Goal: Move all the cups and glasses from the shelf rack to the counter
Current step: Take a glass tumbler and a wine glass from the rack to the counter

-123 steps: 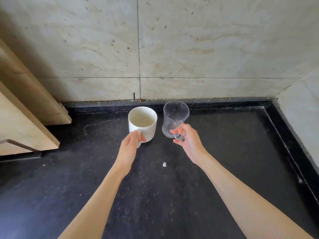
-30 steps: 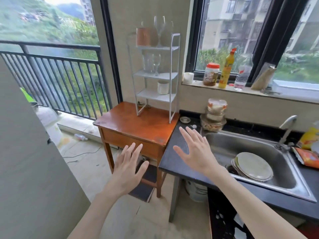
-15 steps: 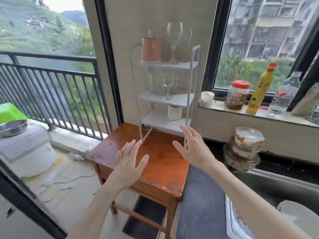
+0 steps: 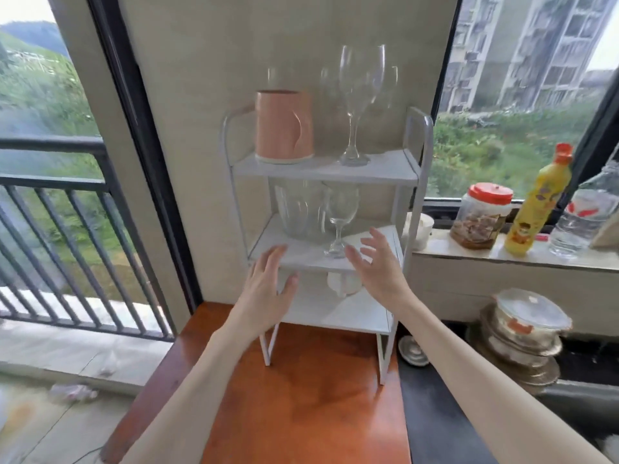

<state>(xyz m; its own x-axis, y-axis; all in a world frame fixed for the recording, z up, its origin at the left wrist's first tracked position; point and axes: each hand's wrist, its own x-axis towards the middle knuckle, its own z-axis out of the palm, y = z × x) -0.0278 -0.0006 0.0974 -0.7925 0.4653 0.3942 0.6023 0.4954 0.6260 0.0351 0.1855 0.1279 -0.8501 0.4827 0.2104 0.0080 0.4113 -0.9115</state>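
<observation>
Neither grip holds anything: left hand (image 4: pixel 264 293) and right hand (image 4: pixel 378 266) hover spread before the shelf rack (image 4: pixel 415 169), flanking the small wine glass (image 4: pixel 340 219) on its middle shelf.

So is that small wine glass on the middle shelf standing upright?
Upright: the small wine glass stands on its foot on the middle shelf, bowl up, beside a glass pitcher.

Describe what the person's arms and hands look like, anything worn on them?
Both forearms are bare right down to the bottom edge of the picture, with no sleeves in view. The left hand and right hand wear no gloves, and no rings, watch or bracelets show. Fingernails look short and unpainted, though the picture is slightly blurred.
</observation>
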